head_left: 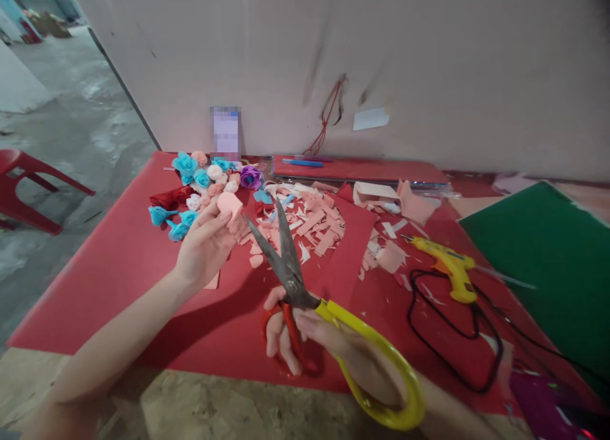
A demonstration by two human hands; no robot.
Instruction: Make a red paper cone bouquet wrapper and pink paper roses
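Observation:
My left hand (204, 243) pinches a small pink foam piece (230, 205) above the red sheet (119, 268) that covers the table. My right hand (324, 345) grips a large pair of scissors (286, 262) with one red and one yellow handle loop. Its blades are slightly parted and point up toward the pink piece, a short way from it. Pink foam offcuts (314, 221) lie scattered just beyond the blades.
Finished blue, pink, white and purple foam flowers (204, 180) are heaped at the back left. A yellow glue gun (450, 265) with a black cord (452, 338) lies at right, beside a green sheet (538, 256). A red plastic chair (23, 186) stands on the floor at left.

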